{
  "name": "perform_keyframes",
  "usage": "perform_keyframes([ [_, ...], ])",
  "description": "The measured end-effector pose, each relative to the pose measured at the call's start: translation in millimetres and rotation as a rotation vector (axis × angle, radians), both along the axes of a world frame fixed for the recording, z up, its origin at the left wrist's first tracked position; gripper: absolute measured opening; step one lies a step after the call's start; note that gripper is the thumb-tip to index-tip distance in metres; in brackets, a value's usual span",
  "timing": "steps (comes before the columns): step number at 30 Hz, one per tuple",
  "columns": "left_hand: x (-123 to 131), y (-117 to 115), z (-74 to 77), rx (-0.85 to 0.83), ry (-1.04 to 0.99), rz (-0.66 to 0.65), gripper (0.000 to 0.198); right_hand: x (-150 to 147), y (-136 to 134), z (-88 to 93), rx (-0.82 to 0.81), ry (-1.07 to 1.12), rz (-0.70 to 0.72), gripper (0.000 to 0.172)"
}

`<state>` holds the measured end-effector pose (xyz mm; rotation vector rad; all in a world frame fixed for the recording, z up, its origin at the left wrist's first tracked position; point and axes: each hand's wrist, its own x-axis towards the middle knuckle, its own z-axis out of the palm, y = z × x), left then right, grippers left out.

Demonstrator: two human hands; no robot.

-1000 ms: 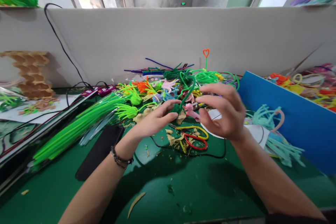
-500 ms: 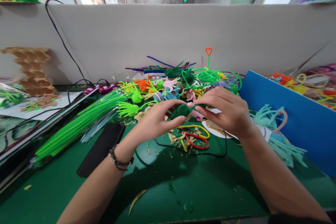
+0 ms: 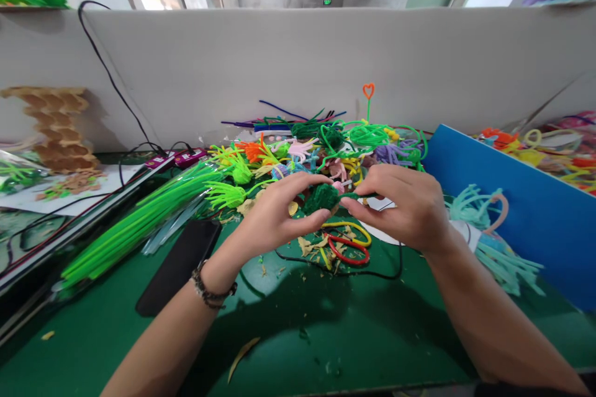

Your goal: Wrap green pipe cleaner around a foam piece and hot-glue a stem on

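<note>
Between the fingers and thumb of my left hand (image 3: pixel 279 211) sits a dark green fuzzy bundle of pipe cleaner (image 3: pixel 322 198), held above the table. My right hand (image 3: pixel 403 201) pinches the dark green stem end that sticks out of the bundle to the right. Both hands are closed on this one piece. Below them lie scissors (image 3: pixel 349 249) with red and yellow handles, among dry tan scraps. Behind the hands is a heap of coloured pipe cleaners (image 3: pixel 298 149), partly hidden by my fingers.
A black phone (image 3: pixel 179 270) and a bundle of bright green pipe cleaners (image 3: pixel 149 217) lie to the left. At right stands a blue board (image 3: pixel 507 205) with pale teal pipe cleaners (image 3: pixel 507 263) before it. A black cord (image 3: pixel 321 265) crosses the green table (image 3: pixel 288 347).
My right thumb and fingers have shifted slightly along the stem, and the green bundle has turned a little in my left hand. The rest of the table stays the same.
</note>
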<state>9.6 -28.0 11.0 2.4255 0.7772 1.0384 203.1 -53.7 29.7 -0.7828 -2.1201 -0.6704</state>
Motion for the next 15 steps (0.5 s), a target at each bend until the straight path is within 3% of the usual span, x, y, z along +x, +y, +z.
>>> perform_keyframes([
  [8,-0.4,2.7,-1.4,0.05,-0.031,-0.102,0.037,-3.2,-3.3,-0.8,-0.111,0.053,-0.03,0.018],
  [15,-0.6,0.1,0.1,0.11,-0.003,-0.146,0.04,-3.5,-6.3,3.2,-0.205,0.098,0.025,0.012],
])
